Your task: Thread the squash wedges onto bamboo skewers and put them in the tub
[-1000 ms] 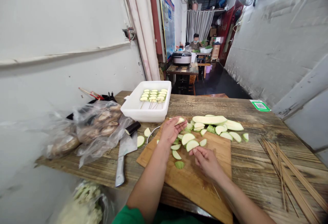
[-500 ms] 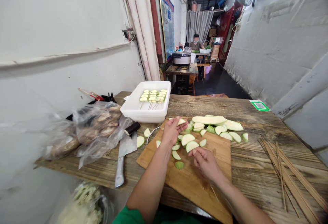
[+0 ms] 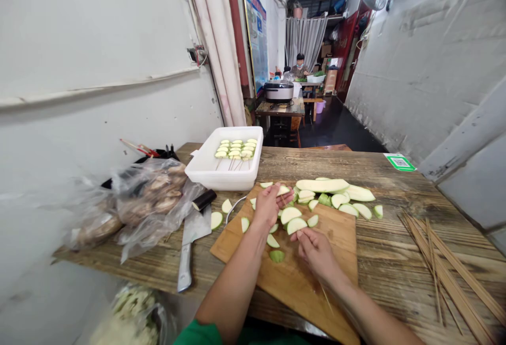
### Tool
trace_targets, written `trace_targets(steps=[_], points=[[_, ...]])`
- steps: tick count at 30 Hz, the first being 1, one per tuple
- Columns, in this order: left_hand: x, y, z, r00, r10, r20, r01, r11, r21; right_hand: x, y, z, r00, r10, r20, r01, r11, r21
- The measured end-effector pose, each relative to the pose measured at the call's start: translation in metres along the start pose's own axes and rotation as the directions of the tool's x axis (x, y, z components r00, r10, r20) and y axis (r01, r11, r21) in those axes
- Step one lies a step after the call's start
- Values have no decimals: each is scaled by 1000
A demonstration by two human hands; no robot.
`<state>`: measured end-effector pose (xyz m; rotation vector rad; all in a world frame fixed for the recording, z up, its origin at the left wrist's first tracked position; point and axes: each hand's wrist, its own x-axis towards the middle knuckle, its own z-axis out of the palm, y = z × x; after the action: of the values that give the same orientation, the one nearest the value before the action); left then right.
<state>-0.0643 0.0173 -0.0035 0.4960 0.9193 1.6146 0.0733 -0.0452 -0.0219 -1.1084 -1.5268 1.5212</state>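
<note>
Over cutting board, right hand pinches green-edged slice, which sits just ahead of it; left hand, farther forward, grasps another slice. Loose slices lie between hands.

Left-hand slice partly behind fingers, cauliflower partly below bottom edge

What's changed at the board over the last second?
The left hand has shifted slightly right, carrying its slice along and uncovering other slices to its left on the board. No visible grab or release. Unchanged: the right hand pinches a half-round piece; the tray and knife lie where they were.
</note>
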Motion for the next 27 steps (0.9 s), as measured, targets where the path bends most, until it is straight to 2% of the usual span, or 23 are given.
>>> trace_targets(steps=[5,17,27], points=[[-2,-8,6,997,66,-41,-67,997,-26,0,4,4,999,13,-39,-12,1000,27],[-5,-15,12,993,81,-87,-83,996,-27,3,11,5,997,-14,-78,17,999,46],[-3,-22,11,991,108,-77,-110,994,-26,4,15,4,995,-37,-94,42,998,49]])
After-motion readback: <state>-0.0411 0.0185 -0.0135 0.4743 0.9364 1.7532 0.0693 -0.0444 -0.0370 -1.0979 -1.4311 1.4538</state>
